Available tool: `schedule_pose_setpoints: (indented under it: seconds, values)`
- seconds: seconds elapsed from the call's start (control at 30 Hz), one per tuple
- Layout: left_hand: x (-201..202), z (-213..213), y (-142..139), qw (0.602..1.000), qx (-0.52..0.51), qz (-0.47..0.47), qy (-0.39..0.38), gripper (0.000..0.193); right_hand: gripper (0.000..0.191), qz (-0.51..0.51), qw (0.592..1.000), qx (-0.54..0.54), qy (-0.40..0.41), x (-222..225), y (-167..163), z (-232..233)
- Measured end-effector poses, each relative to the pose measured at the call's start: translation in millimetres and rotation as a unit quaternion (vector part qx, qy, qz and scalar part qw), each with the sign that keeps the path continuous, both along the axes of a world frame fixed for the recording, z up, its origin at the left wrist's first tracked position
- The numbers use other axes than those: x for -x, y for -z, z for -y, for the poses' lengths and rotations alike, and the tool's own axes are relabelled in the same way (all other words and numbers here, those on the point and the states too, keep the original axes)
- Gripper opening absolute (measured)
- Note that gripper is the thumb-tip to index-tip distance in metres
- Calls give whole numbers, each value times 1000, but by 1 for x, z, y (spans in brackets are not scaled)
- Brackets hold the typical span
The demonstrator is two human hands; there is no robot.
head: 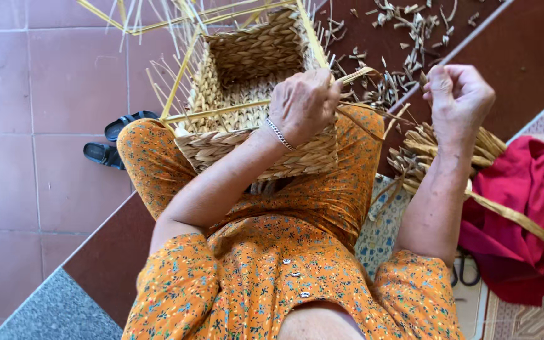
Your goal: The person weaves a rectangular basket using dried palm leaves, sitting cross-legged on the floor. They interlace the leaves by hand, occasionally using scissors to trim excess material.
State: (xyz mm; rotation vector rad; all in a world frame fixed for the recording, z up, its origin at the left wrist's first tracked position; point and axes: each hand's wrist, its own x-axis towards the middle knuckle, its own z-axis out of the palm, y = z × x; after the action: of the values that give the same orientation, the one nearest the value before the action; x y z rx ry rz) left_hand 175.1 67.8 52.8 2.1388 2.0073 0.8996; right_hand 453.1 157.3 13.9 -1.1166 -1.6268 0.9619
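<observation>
Lower frame: scissors (467, 272), half hidden behind the forearm, beside red cloth (524, 220) cut off at right edge. Centre: left hand (303, 104) closed, pinching a flat straw strand (357, 75) at the rim of the woven basket (253, 94) resting on the lap. Right centre: right hand (458, 94) fisted; contents not discernible. Left: black sandals (111, 141), partly hidden. Top: straw scraps (404, 25) scattered.

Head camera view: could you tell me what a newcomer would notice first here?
A half-woven straw basket sits on the person's lap at centre, loose stakes fanning upward. The left hand grips a strand at its rim; the right hand is closed above a bundle of fibre. Red cloth lies at right.
</observation>
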Motion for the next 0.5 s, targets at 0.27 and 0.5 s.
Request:
schedule_pose_setpoints:
  seconds: [0.27,0.5]
  values:
    - [112,9,-20,987,-99,126,2,29,19,-21,997,74,-31,43,16,-15]
    - [204,67,-70,939,-127,320,-27,20,55,11,989,125,-80,101,48,-64]
